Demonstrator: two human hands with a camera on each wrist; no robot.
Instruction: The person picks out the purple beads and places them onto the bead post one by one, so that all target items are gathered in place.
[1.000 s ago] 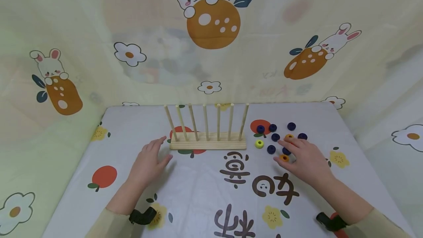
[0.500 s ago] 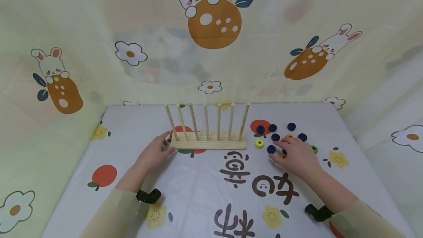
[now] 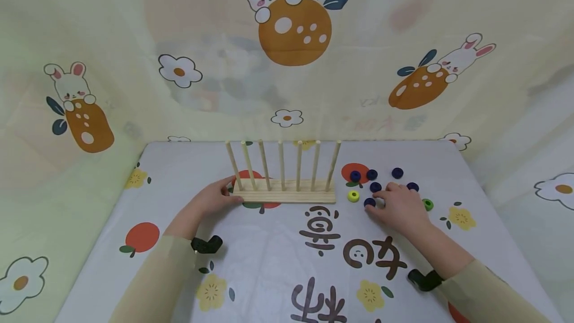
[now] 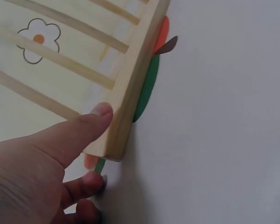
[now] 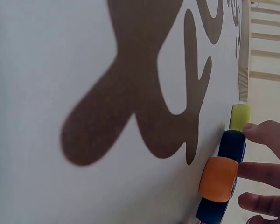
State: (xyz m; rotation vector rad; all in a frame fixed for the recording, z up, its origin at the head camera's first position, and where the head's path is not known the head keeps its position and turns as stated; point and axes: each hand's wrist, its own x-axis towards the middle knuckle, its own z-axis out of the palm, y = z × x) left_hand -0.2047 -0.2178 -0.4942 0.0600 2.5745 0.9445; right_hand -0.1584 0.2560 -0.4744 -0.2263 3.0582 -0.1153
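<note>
In the head view, a pale wooden peg rack [image 3: 283,197] with several upright bare pegs stands mid-table. My left hand [image 3: 213,199] grips its left end, thumb in front and fingers behind; in the left wrist view the thumb presses the base's edge. My right hand [image 3: 401,208] hovers low over the loose beads at the right, fingers bent and spread. Its thumb tip is at a dark blue bead [image 3: 369,203], with the index finger just behind. In the right wrist view an orange bead [image 5: 218,178] lies below the fingers; the head view hides it under the hand.
A yellow-green bead [image 3: 353,196] lies between the rack and the right hand. More dark blue beads [image 3: 397,173] are scattered behind the hand, and a green bead [image 3: 428,205] sits to its right. A printed curtain [image 3: 202,103] hangs behind the table.
My left hand has moved right and taken hold of the rack's left end. My right hand has shifted slightly left over the beads, uncovering the green one and covering the orange ones.
</note>
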